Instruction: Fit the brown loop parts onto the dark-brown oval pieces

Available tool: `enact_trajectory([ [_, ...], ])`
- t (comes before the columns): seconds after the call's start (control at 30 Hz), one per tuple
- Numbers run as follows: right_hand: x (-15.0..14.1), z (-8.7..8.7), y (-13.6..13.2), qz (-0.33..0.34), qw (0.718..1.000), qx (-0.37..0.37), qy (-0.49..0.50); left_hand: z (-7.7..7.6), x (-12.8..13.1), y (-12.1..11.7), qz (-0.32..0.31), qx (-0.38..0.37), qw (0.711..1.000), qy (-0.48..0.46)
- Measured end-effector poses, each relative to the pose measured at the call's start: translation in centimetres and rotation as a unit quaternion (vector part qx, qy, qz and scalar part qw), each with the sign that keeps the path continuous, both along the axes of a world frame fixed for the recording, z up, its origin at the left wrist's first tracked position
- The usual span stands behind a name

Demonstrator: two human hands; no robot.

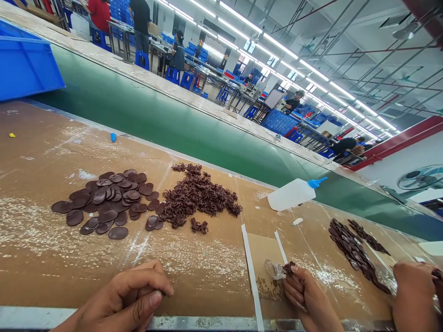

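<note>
My left hand (129,297) is closed over the near edge of the cardboard-covered table. A sliver of something dark shows between its thumb and forefinger, too small to name. My right hand (306,293) pinches a dark brown curly piece (288,269). Against that piece, to its left, is a small clear round plastic item (273,270); whether my fingers also hold it I cannot tell. Beyond my hands are a heap of flat brown oval discs (110,196) and a pile of brown curly pieces (199,196), with one small clump (200,226) lying apart.
A white squeeze bottle (292,194) with a blue nozzle lies on its side. White tape strips (252,276) mark the cardboard (207,272). At right, a co-worker's hand (415,288) is near more brown pieces (356,251). A green belt (173,124) runs behind; a blue bin (27,64) stands left.
</note>
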State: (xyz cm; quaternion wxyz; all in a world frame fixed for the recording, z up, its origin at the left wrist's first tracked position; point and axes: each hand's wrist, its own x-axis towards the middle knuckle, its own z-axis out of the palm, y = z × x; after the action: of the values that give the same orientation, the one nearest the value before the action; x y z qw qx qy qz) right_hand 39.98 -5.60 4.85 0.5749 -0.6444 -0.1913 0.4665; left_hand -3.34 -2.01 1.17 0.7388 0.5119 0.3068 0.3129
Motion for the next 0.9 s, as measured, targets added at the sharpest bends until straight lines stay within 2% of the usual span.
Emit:
enact_trajectory([
  [0.2, 0.5, -0.2, -0.1, 0.012, 1.000, 0.006, 0.002, -0.6, -0.1, 0.0, -0.014, 0.028, 0.999, -0.025],
  [0.67, 0.3, -0.2, -0.3, -0.002, 0.999, 0.033, 0.012, -0.4, -0.2, 0.0, -0.003, 0.025, 0.999, -0.035],
  [0.77, 0.1, 0.2, -0.8, 0.004, 0.998, 0.053, 0.025, 0.1, -0.3, 0.2, 0.004, 0.000, 1.000, -0.025],
  [0.9, -1.4, 1.5, -1.8, 0.017, 0.997, 0.066, 0.029, 0.7, -0.3, 0.7, 0.017, -0.032, 0.999, -0.011],
])
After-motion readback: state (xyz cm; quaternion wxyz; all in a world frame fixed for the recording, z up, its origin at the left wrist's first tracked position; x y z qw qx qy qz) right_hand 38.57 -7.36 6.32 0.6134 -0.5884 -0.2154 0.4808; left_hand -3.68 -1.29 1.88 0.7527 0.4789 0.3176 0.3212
